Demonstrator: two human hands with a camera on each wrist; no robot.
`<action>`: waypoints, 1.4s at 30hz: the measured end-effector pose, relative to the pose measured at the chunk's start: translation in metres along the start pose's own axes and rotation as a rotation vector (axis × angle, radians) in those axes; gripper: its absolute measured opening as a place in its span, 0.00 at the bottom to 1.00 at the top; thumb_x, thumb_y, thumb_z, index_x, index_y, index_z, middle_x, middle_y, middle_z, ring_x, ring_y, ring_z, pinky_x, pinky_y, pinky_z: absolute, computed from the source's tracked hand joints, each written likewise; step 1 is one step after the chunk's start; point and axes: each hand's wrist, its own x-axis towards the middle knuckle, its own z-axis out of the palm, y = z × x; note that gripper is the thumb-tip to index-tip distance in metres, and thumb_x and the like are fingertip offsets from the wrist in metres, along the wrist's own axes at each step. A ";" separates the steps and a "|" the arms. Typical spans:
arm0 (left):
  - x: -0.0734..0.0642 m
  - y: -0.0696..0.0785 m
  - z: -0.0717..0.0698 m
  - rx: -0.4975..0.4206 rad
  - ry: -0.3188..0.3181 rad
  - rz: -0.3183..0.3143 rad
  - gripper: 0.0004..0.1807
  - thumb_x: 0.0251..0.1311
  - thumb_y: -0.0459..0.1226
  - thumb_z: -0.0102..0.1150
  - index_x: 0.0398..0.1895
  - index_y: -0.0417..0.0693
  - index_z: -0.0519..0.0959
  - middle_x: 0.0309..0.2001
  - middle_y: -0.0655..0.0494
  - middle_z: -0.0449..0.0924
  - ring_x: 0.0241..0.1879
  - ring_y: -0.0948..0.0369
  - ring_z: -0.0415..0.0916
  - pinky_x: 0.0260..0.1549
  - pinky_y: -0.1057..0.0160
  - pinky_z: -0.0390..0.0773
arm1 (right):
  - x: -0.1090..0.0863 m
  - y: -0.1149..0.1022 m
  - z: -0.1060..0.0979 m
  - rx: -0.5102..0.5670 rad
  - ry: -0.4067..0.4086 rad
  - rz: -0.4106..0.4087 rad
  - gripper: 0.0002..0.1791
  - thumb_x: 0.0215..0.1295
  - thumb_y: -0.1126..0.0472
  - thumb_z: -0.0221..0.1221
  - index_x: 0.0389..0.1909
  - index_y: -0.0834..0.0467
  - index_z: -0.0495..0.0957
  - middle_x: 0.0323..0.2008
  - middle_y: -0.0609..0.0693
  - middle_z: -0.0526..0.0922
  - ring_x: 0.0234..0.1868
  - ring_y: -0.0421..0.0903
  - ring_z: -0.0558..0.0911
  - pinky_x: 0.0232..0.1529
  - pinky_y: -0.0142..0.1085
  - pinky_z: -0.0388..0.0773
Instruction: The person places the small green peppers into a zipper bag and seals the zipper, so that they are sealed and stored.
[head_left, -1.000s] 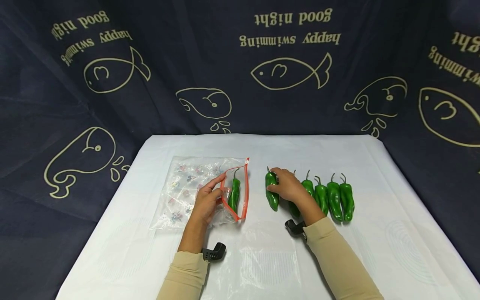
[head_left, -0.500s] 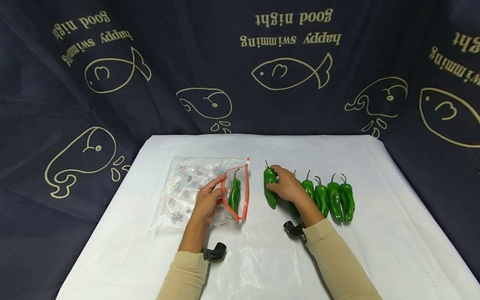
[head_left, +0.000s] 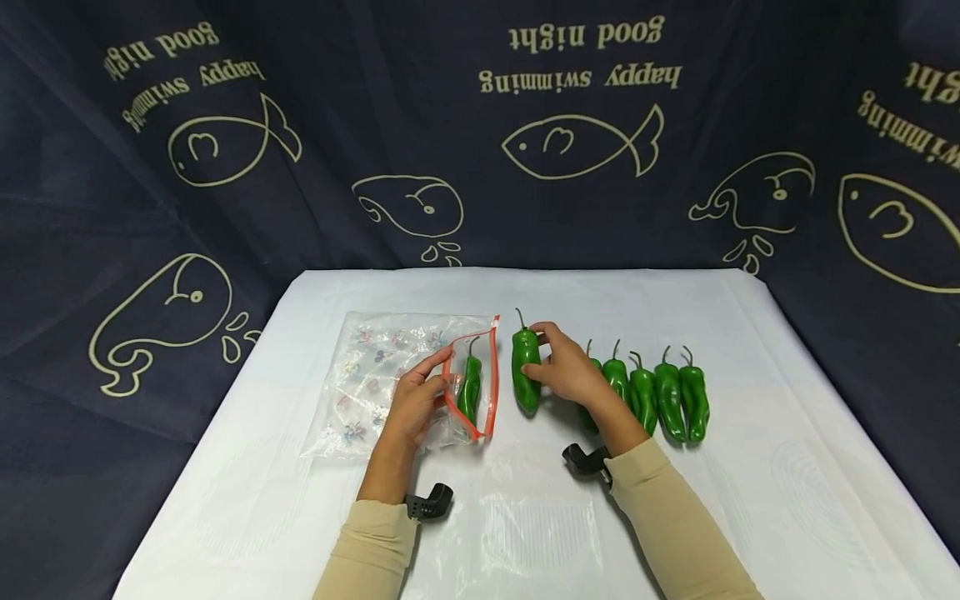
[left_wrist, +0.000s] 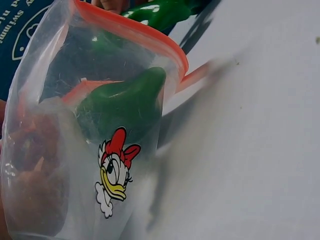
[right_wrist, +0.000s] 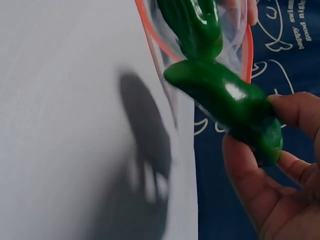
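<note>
My left hand [head_left: 412,404] grips the near side of the mouth of a clear zip bag [head_left: 356,400], and the red-edged opening gapes to the right. A green pepper [head_left: 469,387] lies just inside the mouth, its stem toward the back of the table. Between thumb and fingers, my right hand [head_left: 566,367] pinches another green pepper [head_left: 527,375] to the right of the opening. In the right wrist view this pepper [right_wrist: 225,95] is raised, casting a shadow on the table, and its tip overlaps the bagged one [right_wrist: 195,30]. The left wrist view shows a printed duck [left_wrist: 115,175] on the bag.
Several green peppers [head_left: 670,400] lie in a row on the white table [head_left: 540,533] at right, partly behind my right hand and wrist. A dark fabric backdrop [head_left: 465,225] with fish and whale drawings rises beyond the table's far edge.
My right hand has carried its pepper left and slightly up the view, nearer the bag's mouth. My left hand and the bag have stayed in place.
</note>
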 end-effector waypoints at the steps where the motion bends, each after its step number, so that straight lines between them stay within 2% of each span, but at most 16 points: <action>1: 0.000 0.000 0.000 -0.002 0.000 0.000 0.32 0.56 0.22 0.52 0.68 0.38 0.71 0.66 0.43 0.70 0.40 0.60 0.80 0.32 0.66 0.81 | 0.000 -0.001 0.001 0.031 -0.003 0.000 0.38 0.62 0.59 0.65 0.71 0.56 0.60 0.61 0.59 0.72 0.36 0.47 0.81 0.33 0.40 0.77; 4: 0.000 0.000 0.001 0.001 0.003 -0.003 0.32 0.56 0.22 0.51 0.67 0.39 0.72 0.66 0.43 0.70 0.40 0.60 0.81 0.30 0.67 0.80 | -0.001 -0.004 0.003 0.155 -0.018 -0.002 0.38 0.62 0.62 0.65 0.70 0.57 0.58 0.62 0.60 0.70 0.33 0.47 0.83 0.33 0.43 0.80; 8: 0.000 -0.001 0.002 0.005 0.009 -0.005 0.32 0.56 0.22 0.50 0.67 0.40 0.73 0.65 0.44 0.70 0.40 0.61 0.82 0.28 0.68 0.79 | 0.000 -0.006 0.010 0.319 -0.027 -0.009 0.37 0.62 0.68 0.63 0.69 0.60 0.56 0.61 0.64 0.67 0.33 0.49 0.83 0.39 0.52 0.83; 11: 0.000 -0.002 0.002 0.008 0.012 -0.005 0.31 0.55 0.22 0.50 0.67 0.40 0.74 0.65 0.44 0.71 0.40 0.60 0.82 0.29 0.68 0.79 | 0.001 -0.008 0.016 0.389 -0.023 -0.006 0.37 0.62 0.69 0.63 0.68 0.61 0.55 0.60 0.65 0.65 0.34 0.50 0.84 0.41 0.56 0.82; 16: 0.000 -0.002 0.003 0.003 0.011 0.003 0.31 0.56 0.22 0.50 0.67 0.39 0.73 0.63 0.42 0.72 0.40 0.60 0.82 0.30 0.67 0.80 | 0.001 -0.012 0.027 0.406 -0.030 0.000 0.37 0.62 0.69 0.63 0.68 0.61 0.55 0.60 0.65 0.66 0.36 0.51 0.85 0.40 0.54 0.83; 20: 0.000 -0.002 0.005 0.005 0.003 0.026 0.31 0.57 0.22 0.51 0.67 0.38 0.72 0.65 0.44 0.70 0.41 0.59 0.81 0.34 0.65 0.82 | 0.001 -0.012 0.037 0.428 -0.049 0.008 0.36 0.62 0.69 0.63 0.67 0.62 0.55 0.59 0.65 0.66 0.36 0.51 0.85 0.39 0.52 0.84; 24: 0.000 -0.003 0.008 0.003 0.002 0.051 0.30 0.58 0.23 0.53 0.68 0.36 0.71 0.67 0.44 0.68 0.42 0.60 0.80 0.36 0.64 0.82 | -0.001 -0.014 0.047 0.445 -0.056 0.040 0.35 0.61 0.70 0.64 0.65 0.62 0.56 0.58 0.65 0.67 0.34 0.50 0.85 0.38 0.51 0.84; 28: 0.000 -0.004 0.009 -0.014 0.016 0.056 0.31 0.57 0.21 0.50 0.68 0.36 0.71 0.66 0.44 0.69 0.40 0.61 0.80 0.35 0.65 0.82 | -0.004 -0.018 0.052 0.448 -0.054 0.076 0.34 0.60 0.70 0.65 0.63 0.61 0.58 0.56 0.65 0.68 0.31 0.49 0.85 0.36 0.49 0.85; 37: 0.000 -0.004 0.010 -0.012 0.019 0.051 0.32 0.57 0.21 0.47 0.68 0.42 0.72 0.67 0.46 0.69 0.44 0.60 0.80 0.37 0.65 0.82 | -0.008 -0.021 0.057 0.429 -0.061 0.076 0.32 0.61 0.67 0.66 0.61 0.62 0.61 0.52 0.64 0.70 0.29 0.49 0.86 0.35 0.50 0.85; 42: 0.000 -0.004 0.011 0.001 0.015 0.050 0.32 0.57 0.21 0.47 0.68 0.40 0.71 0.67 0.45 0.69 0.43 0.60 0.80 0.35 0.67 0.82 | -0.009 -0.025 0.055 0.409 -0.085 0.073 0.31 0.63 0.67 0.64 0.63 0.65 0.62 0.53 0.67 0.71 0.33 0.54 0.86 0.37 0.53 0.84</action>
